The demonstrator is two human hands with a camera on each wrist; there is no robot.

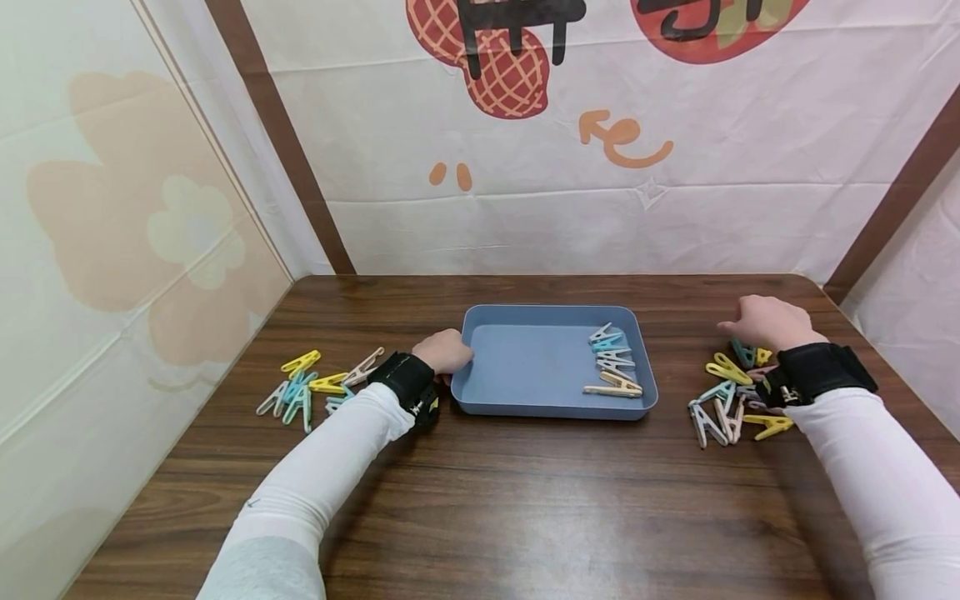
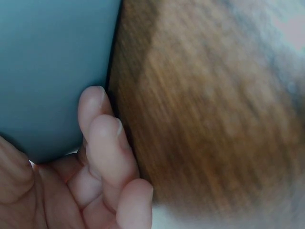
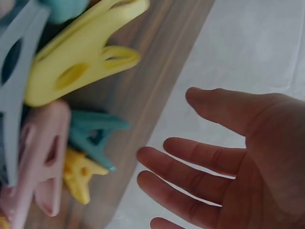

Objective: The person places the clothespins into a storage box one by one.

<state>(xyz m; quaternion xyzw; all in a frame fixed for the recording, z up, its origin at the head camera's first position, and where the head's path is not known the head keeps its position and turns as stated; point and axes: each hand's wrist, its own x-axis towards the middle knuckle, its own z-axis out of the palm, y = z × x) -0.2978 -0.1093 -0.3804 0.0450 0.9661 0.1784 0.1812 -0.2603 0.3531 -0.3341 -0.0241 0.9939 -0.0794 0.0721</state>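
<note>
My left hand grips the left wall of a blue-grey plastic tray; its curled fingers show at the tray's edge in the left wrist view. Inside the tray, several clothespins form a column along the right side, with a beige clothespin nearest me. Over the pile at the right hovers my right hand, fingers spread and holding nothing. Close by it lie a yellow clothespin, a pink clothespin and a dark green clothespin. The wrist partly hides this pile from the head camera.
Another pile of yellow, blue and beige clothespins, including a yellow clothespin, lies on the wooden table left of the tray, partly behind my left forearm. A printed white cloth hangs behind the table's far edge.
</note>
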